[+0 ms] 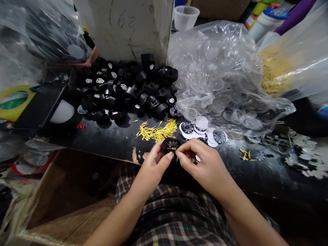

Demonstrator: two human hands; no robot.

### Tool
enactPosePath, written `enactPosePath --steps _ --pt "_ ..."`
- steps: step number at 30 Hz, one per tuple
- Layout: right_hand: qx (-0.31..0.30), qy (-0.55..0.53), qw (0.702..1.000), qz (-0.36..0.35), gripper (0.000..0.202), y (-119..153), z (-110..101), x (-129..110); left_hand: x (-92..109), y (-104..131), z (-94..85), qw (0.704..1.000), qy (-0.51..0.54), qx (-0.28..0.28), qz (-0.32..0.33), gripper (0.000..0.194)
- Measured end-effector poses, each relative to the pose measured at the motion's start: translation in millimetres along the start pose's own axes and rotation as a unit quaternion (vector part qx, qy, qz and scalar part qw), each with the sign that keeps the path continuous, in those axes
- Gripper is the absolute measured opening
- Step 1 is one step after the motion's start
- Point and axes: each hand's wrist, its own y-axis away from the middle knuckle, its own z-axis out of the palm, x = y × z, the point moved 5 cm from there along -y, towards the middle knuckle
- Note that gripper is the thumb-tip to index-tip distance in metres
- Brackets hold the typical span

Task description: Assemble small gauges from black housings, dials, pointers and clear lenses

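Bench [107,135] gap L, blk housings [130,91] behind

Dim overall, soft light seemingly from above. Glare streaks on the clear plastic bag [212,48], dull sheen on the worktop [102,140]. Black parts [140,77] crush into shadow. My hands [156,160] expose fine; dial [169,142] print is soft. Wide-angle stretch and smear toward frame edges, lower left murky.

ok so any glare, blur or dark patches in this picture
All in the head view: glare streaks the clear plastic bag; the piled black parts merge into shadow; the held dial's markings look too soft to read; the white pieces far right are blurry; the bottom right corner is nearly black.
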Motion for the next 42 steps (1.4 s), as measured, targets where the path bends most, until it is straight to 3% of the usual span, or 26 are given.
enactPosePath --steps 4,7,11,13,17,19,20,22,26,36,42 --pt "0.025 0.117 0.989 -0.085 0.009 -2 -1 -6 6 3 1.0 0.999 -0.034 -0.013 0.002 0.033" --pt "0.039 0.172 0.976 -0.124 0.008 -5 3 -12 6 6 0.2 0.997 -0.070 0.019 0.000 0.034" --pt "0.065 0.157 0.982 -0.080 0.010 -9 0 -16 -13 8 0.2 0.990 0.054 0.091 -0.095 0.042" --pt "0.052 0.132 0.990 -0.025 0.010 -10 -3 -13 -18 6 1.1 0.989 0.065 0.099 -0.091 0.047" --pt "-0.039 0.030 0.999 0.018 0.008 -16 -13 8 -14 -2 2.7 0.998 -0.041 0.050 -0.010 0.047" --pt "-0.006 0.071 0.997 0.028 0.013 -29 -30 31 -13 -5 2.3 0.998 -0.046 0.045 0.002 0.047" --pt "0.044 0.131 0.989 0.045 0.017 -38 -41 45 -12 -6 2.0 0.998 -0.038 0.051 0.006 0.046" --pt "0.120 0.264 0.952 0.099 0.025 -56 -61 74 -9 -7 2.9 0.997 -0.033 0.066 0.011 0.045" --pt "0.113 0.337 0.927 0.117 0.029 -84 -73 112 -7 -7 5.7 0.996 -0.040 0.081 -0.005 0.042" --pt "0.114 0.360 0.921 0.099 0.031 -80 -72 120 -7 -7 4.0 0.996 -0.039 0.078 0.000 0.039" --pt "0.133 0.357 0.919 0.098 0.034 -75 -74 123 -11 -6 1.8 0.996 0.048 0.078 -0.002 0.033"
